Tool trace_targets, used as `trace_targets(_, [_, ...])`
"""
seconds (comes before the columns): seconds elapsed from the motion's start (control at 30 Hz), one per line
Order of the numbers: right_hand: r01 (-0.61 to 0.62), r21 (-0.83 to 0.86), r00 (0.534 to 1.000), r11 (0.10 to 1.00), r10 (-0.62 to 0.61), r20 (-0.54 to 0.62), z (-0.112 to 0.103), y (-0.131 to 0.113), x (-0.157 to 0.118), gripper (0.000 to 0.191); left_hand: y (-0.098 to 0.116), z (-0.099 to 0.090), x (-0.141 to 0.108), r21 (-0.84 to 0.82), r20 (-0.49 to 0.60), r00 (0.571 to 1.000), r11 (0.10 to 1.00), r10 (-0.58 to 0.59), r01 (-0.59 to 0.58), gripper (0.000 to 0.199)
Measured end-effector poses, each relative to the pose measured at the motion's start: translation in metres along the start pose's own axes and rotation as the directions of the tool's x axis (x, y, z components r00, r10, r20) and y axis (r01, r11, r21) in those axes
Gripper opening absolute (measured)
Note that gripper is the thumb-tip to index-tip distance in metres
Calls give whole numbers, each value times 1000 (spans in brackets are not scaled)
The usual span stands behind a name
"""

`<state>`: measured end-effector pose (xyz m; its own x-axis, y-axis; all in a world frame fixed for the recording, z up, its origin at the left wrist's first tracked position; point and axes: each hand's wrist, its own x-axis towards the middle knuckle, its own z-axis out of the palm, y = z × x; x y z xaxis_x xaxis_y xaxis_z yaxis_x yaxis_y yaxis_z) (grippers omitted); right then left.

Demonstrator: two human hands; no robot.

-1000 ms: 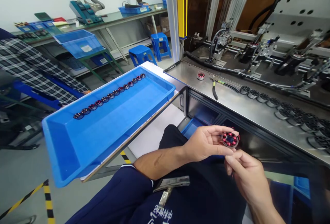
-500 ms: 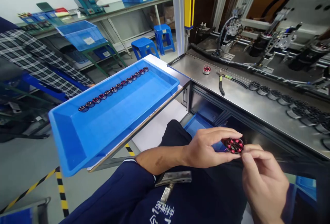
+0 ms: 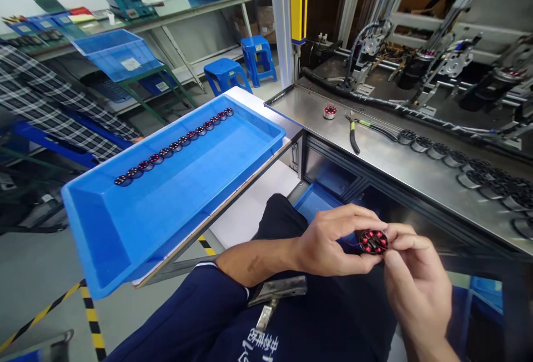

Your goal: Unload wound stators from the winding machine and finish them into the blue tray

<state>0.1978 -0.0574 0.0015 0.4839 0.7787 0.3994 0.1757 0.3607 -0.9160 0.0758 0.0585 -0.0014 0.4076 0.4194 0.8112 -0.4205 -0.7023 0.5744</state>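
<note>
My left hand (image 3: 333,242) holds a small round motor stator (image 3: 373,241) with red wire windings between thumb and fingers, its wound face turned towards me. A thin red wire sticks out on the stator's left side. My right hand (image 3: 416,273) is closed at the stator's right rim, thumb and fingertips pinched against it; whether a wire end lies between them I cannot make out. Both hands are over my lap, in front of the metal bench (image 3: 383,167). On that bench sit another red-wound stator (image 3: 330,112) and a pair of cutting pliers (image 3: 353,134).
Left of me, a blue tray (image 3: 183,206) holds a row of several wound stators (image 3: 175,147). Dark rings without visible red windings (image 3: 438,151) line the bench's right side. Machine fixtures (image 3: 416,68) stand behind. A person in plaid (image 3: 50,95) is beyond the tray.
The view has shifted slightly. Both hands and the stator sit a little further left in the picture, and the stator has turned slightly. Its red wire shows more clearly now.
</note>
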Motion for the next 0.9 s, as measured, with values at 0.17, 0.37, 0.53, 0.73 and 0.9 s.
trace_targets(0.17, [-164,113,974,980,179,-140,8,9,-3,17,1,-2,3,6,-24,1000,1000,-4,4,38])
trace_targets(0.37, [-111,94,981,989,125,-147,1,20,-5,17,-2,-4,3,32,-29,1000,999,-2,3,37])
trace_targets(0.53, [407,-293,900,865,-435,-33,-4,7,7,64,1,-4,3,32,15,999,999,41,-42,37])
trace_targets(0.73, [282,-400,929,872,-353,-115,3,-4,7,8,4,-6,4,45,38,999,999,-7,5,34])
trace_targets(0.9, [-80,-135,973,988,48,-227,6,5,6,17,0,-5,2,-115,20,986,980,-163,164,38])
